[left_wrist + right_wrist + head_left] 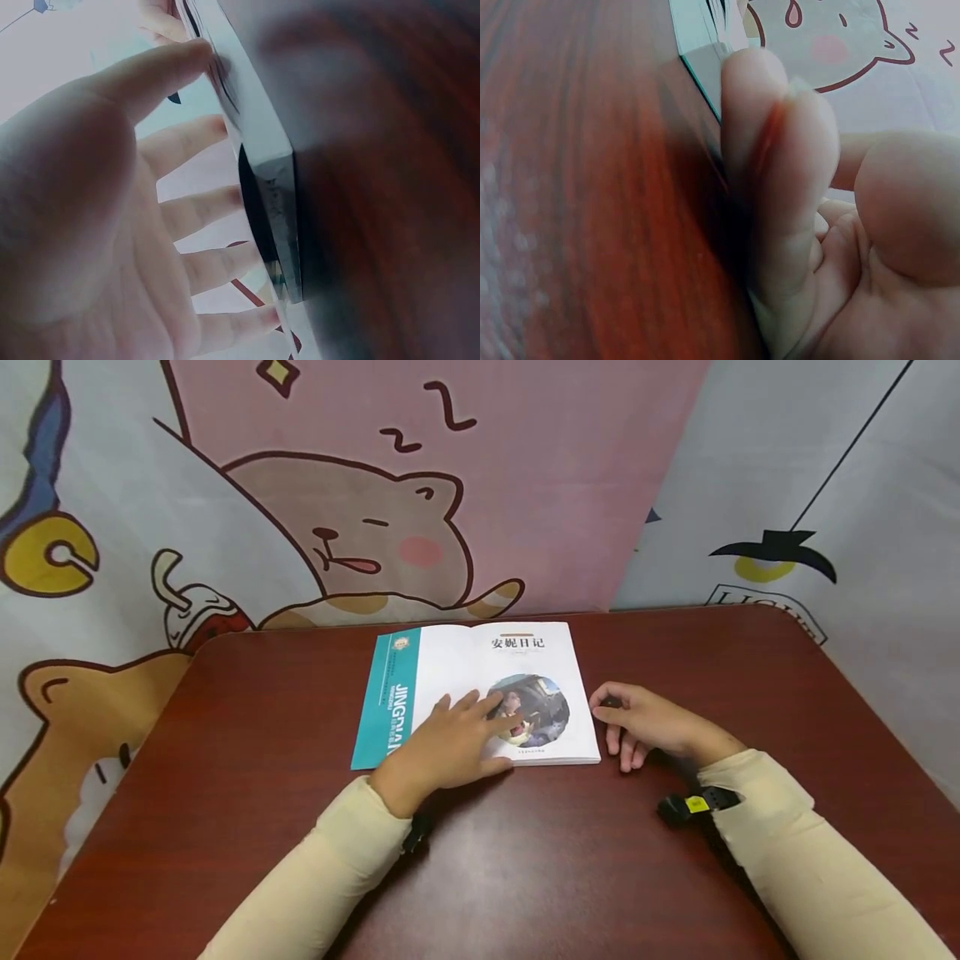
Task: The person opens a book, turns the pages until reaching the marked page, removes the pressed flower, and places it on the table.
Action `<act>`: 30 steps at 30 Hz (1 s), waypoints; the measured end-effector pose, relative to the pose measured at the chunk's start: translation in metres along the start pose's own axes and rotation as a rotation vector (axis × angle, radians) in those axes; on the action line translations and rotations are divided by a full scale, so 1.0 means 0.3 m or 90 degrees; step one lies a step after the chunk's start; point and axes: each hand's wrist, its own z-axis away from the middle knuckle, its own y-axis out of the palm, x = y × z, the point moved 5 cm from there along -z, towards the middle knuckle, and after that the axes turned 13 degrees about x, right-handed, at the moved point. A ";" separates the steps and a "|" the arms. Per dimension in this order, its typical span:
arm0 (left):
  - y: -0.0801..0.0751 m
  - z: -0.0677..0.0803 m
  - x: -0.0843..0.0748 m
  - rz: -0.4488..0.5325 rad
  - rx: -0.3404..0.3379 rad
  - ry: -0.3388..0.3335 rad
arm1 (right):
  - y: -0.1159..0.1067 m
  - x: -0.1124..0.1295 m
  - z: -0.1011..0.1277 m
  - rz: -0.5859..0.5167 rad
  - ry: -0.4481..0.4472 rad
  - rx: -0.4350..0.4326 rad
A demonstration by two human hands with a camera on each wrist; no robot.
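Note:
A paperback book [543, 693] lies on the table, opened near its front, with a teal printed flap [382, 710] at its left. Its right page carries a title in Chinese characters and a round picture. My left hand [453, 743] rests over the lower middle of the book, fingers spread and straight, the thumb along the bottom edge. In the left wrist view, the fingertips meet the page above the book's thick edge [259, 112]. Just beside the right edge, my right hand [652, 722] has loosely bent fingers, with thumb and index fingertips close to the page edge and nothing visibly gripped.
The reddish-brown table [525, 868] extends around the book. Behind it hangs a cloth backdrop [570, 485] with cartoon animals. A black wrist strap device [686, 806] sits under the right sleeve, close over the tabletop.

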 end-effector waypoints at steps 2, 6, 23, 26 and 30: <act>0.000 -0.002 0.002 -0.003 -0.003 -0.002 | -0.003 0.000 -0.001 0.001 0.000 -0.004; 0.003 -0.006 0.007 -0.005 -0.002 -0.006 | -0.005 0.000 -0.003 -0.003 0.004 -0.004; 0.005 0.002 0.009 -0.008 0.011 0.001 | -0.004 -0.002 -0.005 -0.005 0.005 -0.006; 0.006 0.004 0.010 -0.004 0.014 0.001 | -0.003 -0.007 -0.008 -0.008 0.007 -0.008; 0.007 0.003 0.011 0.000 0.014 0.005 | -0.003 -0.011 -0.009 -0.009 0.009 -0.008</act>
